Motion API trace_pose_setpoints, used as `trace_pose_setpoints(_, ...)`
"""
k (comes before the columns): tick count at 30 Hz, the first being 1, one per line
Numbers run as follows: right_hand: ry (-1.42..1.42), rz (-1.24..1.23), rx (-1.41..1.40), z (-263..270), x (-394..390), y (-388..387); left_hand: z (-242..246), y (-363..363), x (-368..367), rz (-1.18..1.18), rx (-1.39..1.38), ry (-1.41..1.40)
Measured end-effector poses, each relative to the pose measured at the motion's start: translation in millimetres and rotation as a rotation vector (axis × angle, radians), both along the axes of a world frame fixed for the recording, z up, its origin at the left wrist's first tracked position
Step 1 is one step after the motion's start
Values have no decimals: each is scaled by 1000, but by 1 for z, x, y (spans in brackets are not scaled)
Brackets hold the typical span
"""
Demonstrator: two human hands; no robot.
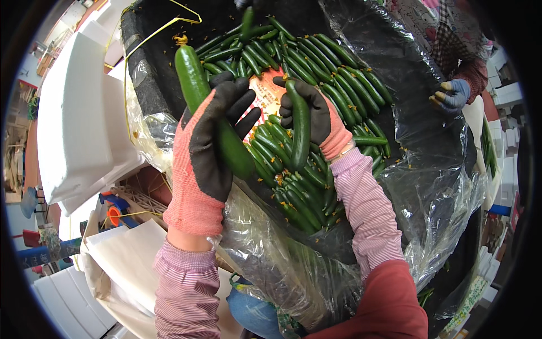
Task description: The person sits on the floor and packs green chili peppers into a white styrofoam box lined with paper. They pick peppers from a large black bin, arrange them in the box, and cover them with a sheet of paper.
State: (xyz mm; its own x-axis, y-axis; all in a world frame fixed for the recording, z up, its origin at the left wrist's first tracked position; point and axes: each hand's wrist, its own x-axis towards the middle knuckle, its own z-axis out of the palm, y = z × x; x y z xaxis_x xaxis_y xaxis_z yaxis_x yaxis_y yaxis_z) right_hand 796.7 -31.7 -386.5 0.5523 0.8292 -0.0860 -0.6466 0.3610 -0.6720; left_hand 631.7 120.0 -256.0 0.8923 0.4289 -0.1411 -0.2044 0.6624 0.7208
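My left hand (pixel 199 156), in a coral knit glove with a black coated palm, holds a large green cucumber (pixel 191 78). It slants across the palm, its dried yellow flower at the upper end. In my right hand (pixel 319 112), gloved alike, a slimmer, slightly curved cucumber (pixel 301 131) hangs down, gripped near its flower end. Below both hands, many cucumbers (pixel 343 95) lie in rows and heaps around a red-and-white printed sheet (pixel 266 91). They rest in a large bin lined with black material (pixel 292 10) and clear plastic film (pixel 271 245).
A co-worker's blue-gloved hand (pixel 453 95) is at the bin's right edge. At the top, a blurred cucumber (pixel 247 23) stands near a partly visible dark glove. White foam boxes (pixel 76 114), yellow strapping (pixel 163 27), brown paper (pixel 127 258) and a tape dispenser (pixel 115 214) are at left.
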Motion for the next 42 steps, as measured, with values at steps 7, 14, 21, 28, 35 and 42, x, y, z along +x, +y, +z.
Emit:
trace_pose_setpoints(7,-59,18,323,102,-20,47,8,-7,-6,-136,374,231)
trace_pose_setpoints(14,-683,-670,-395,47,9,80,5,-9,-12,-21,452,181)
trace_pose_setpoints(21,-1219,548,-1343,-155,-91,79,-4,18,-8,-187,-273,-236)
trace_pose_setpoints(28,-140,-92,-450,-122,-57,47,-5,24,-15,-284,-474,-374)
trace_pose_setpoints(35,-143,80,3,121,-63,26,8,5,-57,-237,-425,-466)
trace_pose_setpoints(42,-607,-136,-128,217,-184,38,47,-39,-183,-180,-554,-135)
